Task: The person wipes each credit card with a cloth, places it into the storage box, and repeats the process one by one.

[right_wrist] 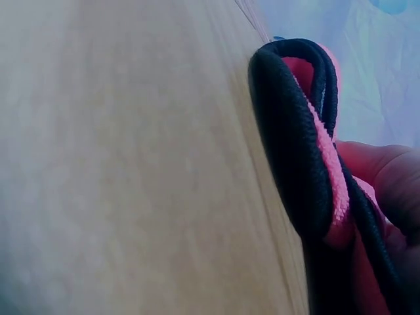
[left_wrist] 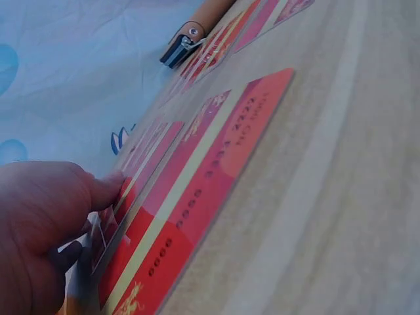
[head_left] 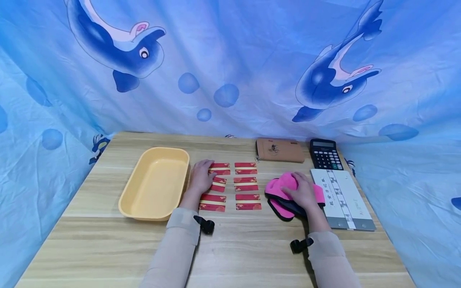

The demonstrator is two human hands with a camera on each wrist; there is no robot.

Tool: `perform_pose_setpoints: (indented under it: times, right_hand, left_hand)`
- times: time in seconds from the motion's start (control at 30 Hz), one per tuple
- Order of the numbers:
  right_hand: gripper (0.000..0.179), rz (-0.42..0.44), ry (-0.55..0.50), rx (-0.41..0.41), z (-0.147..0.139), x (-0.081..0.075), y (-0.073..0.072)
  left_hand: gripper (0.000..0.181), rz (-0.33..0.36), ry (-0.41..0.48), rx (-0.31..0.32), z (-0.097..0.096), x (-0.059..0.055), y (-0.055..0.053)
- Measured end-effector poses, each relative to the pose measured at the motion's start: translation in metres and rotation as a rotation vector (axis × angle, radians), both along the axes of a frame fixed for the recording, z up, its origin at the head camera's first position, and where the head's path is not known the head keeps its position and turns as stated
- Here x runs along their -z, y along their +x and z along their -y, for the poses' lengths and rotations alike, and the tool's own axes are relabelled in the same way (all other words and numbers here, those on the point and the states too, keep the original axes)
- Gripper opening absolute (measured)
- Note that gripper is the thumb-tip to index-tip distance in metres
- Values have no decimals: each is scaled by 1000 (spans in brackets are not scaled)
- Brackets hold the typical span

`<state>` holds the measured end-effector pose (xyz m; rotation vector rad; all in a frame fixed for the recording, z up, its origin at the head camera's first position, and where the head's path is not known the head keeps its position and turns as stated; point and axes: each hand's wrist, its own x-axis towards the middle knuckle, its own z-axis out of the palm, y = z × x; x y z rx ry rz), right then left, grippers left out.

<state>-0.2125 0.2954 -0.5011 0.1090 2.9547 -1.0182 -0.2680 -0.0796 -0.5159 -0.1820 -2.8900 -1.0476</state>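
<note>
My left hand (head_left: 201,176) is at the left column of red cards, its thumb and fingers at the left end of the middle card (head_left: 218,184), which lies slightly askew. In the left wrist view, the thumb and fingers pinch that card's end, beside a nearer red card (left_wrist: 197,197) with printed numbers. The right hand (head_left: 304,191) grips a folded, soft pink cloth item (head_left: 279,187) with black trim, on the table's right side. In the right wrist view, the thumb presses against this pink-and-black item (right_wrist: 295,138); its exact kind is unclear.
A yellow tray (head_left: 124,200) stands left of the cards. A second column of red cards (head_left: 246,184) lies to their right. A brown wallet (head_left: 288,151) and a black calculator (head_left: 325,155) sit at the back right, with a white-and-grey notebook (head_left: 354,200) in front.
</note>
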Motion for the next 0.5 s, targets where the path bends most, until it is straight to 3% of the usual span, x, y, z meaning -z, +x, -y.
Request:
perform_pose_setpoints:
  times: [0.27, 0.5]
  right_hand:
    - [77, 23, -11, 5, 1, 1, 0]
    - [75, -3, -23, 10, 1, 4, 0]
  left_hand:
    - [49, 29, 21, -31, -2, -1, -1]
    - [45, 33, 118, -45, -2, 1, -2]
